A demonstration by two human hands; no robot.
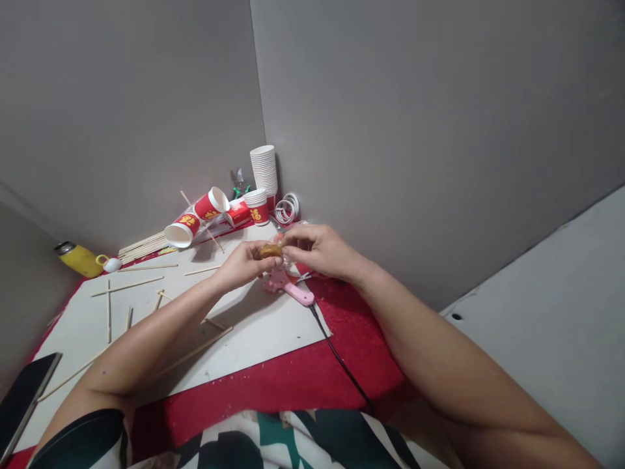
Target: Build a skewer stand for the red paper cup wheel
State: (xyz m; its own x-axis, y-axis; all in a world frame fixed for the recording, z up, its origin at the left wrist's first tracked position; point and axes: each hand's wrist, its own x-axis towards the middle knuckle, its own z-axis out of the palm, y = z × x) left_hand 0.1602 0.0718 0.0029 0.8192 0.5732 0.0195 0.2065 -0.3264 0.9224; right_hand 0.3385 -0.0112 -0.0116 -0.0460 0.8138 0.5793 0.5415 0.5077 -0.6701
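Note:
My left hand [248,264] is closed around a small amber-coloured roll of tape [271,251], held up above the board. My right hand [317,251] meets it from the right, thumb and fingers pinched together at the roll's edge. Clear, shiny film shows between the two hands; whether it is the tape's loose end I cannot tell. Just below them a pink hot glue gun [297,293] lies on the white board, its black cord [342,365] running toward me. Several thin wooden sticks [127,286] are scattered on the board, left of my hands.
White board [273,345] covers part of a red cloth [234,384]. Behind stand stacked paper cups [264,170], with red cups [181,230] lying on their sides, green-handled pruners [238,185] and a white coil [287,208]. A yellow bottle [81,259] and dark flat device [27,397] lie left.

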